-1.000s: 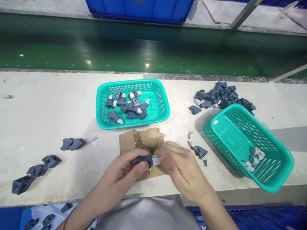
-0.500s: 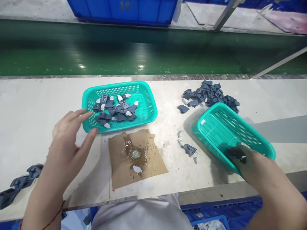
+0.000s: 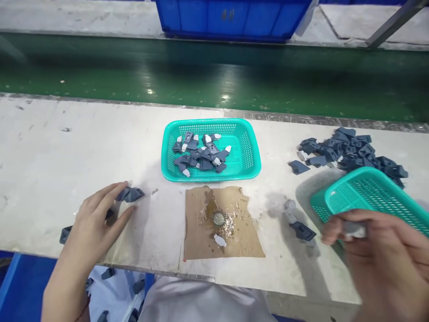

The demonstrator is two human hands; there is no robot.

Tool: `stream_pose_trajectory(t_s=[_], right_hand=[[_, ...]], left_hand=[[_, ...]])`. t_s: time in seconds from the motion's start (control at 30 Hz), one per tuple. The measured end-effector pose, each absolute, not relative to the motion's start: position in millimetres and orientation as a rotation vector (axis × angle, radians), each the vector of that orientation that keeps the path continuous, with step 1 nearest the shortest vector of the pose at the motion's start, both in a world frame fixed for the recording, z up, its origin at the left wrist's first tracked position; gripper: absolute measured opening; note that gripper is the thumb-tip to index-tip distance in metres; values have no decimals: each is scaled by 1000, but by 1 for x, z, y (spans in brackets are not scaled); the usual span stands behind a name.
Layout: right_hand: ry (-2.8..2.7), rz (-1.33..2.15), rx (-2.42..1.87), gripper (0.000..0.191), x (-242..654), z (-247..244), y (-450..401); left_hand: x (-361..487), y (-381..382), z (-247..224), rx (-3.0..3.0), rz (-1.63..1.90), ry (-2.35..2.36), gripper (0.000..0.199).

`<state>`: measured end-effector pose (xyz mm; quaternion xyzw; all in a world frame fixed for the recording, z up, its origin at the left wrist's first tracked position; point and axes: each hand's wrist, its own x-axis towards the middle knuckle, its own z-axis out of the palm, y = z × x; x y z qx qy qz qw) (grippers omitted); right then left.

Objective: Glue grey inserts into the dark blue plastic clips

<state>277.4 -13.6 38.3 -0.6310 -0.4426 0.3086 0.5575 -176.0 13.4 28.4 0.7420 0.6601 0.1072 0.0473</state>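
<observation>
My left hand [image 3: 95, 223] is low over the left of the table, with thumb and fingers apart. Its fingertips are close around a dark grey plastic part [image 3: 131, 194]; whether they touch it I cannot tell. My right hand [image 3: 382, 250] pinches a small whitish plastic piece [image 3: 355, 229] in front of the right green basket [image 3: 368, 188]. Dark grey parts with white ends lie in the other green basket [image 3: 248, 172]. On the wet cardboard [image 3: 197, 243] are a small round metal cap [image 3: 219, 218] and a white plastic piece [image 3: 220, 240].
Beyond the right basket lies a heap of dark grey parts [image 3: 355, 147]. A dark part with whitish pieces [image 3: 303, 231] rests left of that basket. Behind the table runs a green belt [image 3: 187, 80], with a blue crate [image 3: 234, 20] past it.
My right hand has come up out of the right basket with a whitish piece. My left hand has moved from beside the left basket to the dark parts at left. The view has shifted left.
</observation>
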Motion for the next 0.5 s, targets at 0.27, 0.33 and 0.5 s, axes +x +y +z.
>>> stream_pose_trajectory(t_s=[0.27, 0.33, 0.5], right_hand=[[-801, 1555, -1222, 23, 177, 37, 9], [-757, 1618, -1215, 26, 172, 34, 11], [-753, 1691, -1208, 24, 171, 30, 13]], left_hand=[[-171, 26, 32, 2110, 361, 2101, 35], [-173, 26, 33, 2105, 385, 2098, 37], [-182, 29, 36, 2012, 431, 1994, 38]])
